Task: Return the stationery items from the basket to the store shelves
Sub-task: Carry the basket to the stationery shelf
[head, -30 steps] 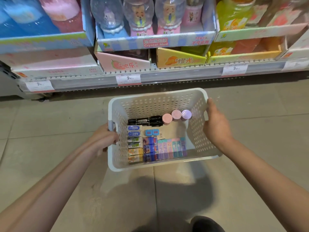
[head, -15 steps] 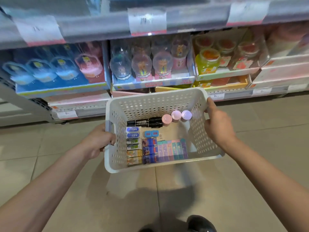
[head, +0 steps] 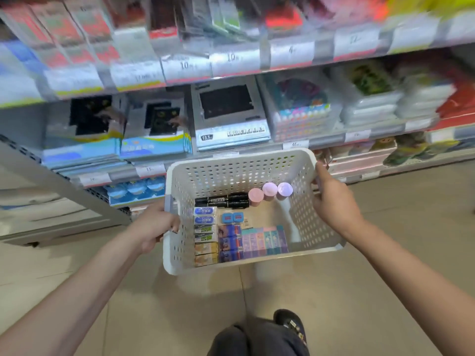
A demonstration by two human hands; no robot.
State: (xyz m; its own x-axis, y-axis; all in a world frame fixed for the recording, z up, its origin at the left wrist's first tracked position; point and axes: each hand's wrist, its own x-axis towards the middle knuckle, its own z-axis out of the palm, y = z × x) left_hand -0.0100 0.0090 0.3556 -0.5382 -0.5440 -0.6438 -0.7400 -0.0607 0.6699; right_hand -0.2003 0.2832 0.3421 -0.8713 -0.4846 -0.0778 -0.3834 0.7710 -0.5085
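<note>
Both hands grip the white basket point(head: 241, 173) over bare floor point(head: 385, 291): left hand point(head: 156, 227) curled round its nine o'clock rim, right hand point(head: 334, 206) clasping the three o'clock rim. Shelves point(head: 231, 147) stand at twelve o'clock, just beyond its far edge.

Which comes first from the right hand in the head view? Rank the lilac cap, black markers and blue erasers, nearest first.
From the right hand on the basket's right rim:
1. Lilac cap, back right, closest to that hand.
2. Black markers, back middle, lying flat.
3. Blue erasers, left column, beside the left hand.
</note>
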